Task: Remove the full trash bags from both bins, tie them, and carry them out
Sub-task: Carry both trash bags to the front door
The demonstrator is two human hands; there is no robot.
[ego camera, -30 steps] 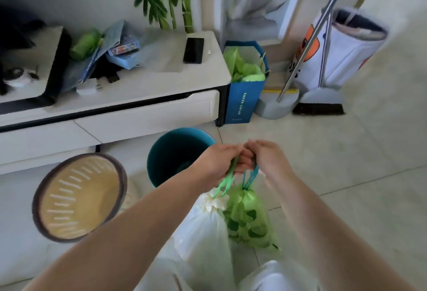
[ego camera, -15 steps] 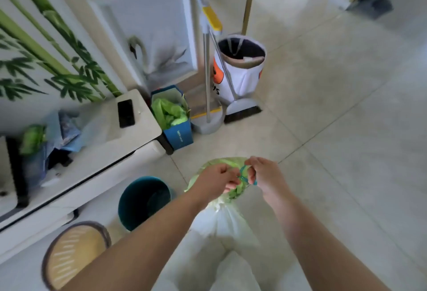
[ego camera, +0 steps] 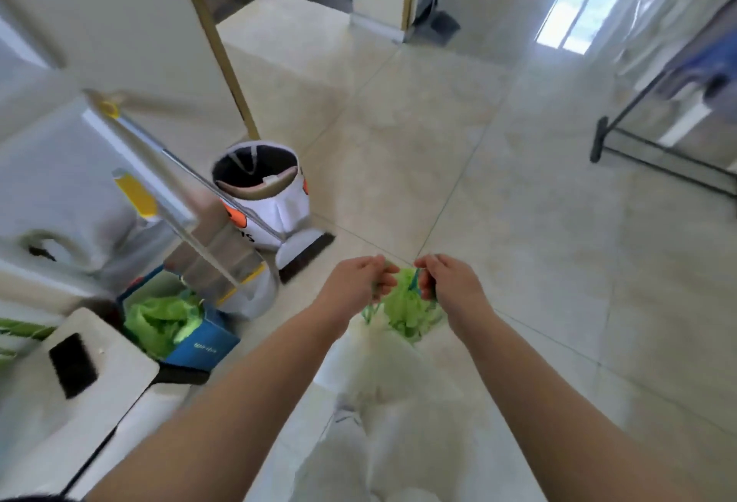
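While both hands pinch its drawstrings, the green trash bag (ego camera: 406, 308) hangs between them above the tiled floor (ego camera: 518, 242), with a white trash bag (ego camera: 379, 358) hanging just beside it, nearer the person. The left hand (ego camera: 361, 286) has its grip clamped on a green drawstring, and the right hand (ego camera: 448, 282) is closed on a teal drawstring (ego camera: 416, 280); the hands sit near each other but apart. To the left stands a blue paper bag (ego camera: 201, 346) stuffed with green plastic, a broom and dustpan (ego camera: 287, 250), and a white fabric bin (ego camera: 265, 190). A black phone (ego camera: 72, 366) lies on the white table (ego camera: 48, 413) at lower left.
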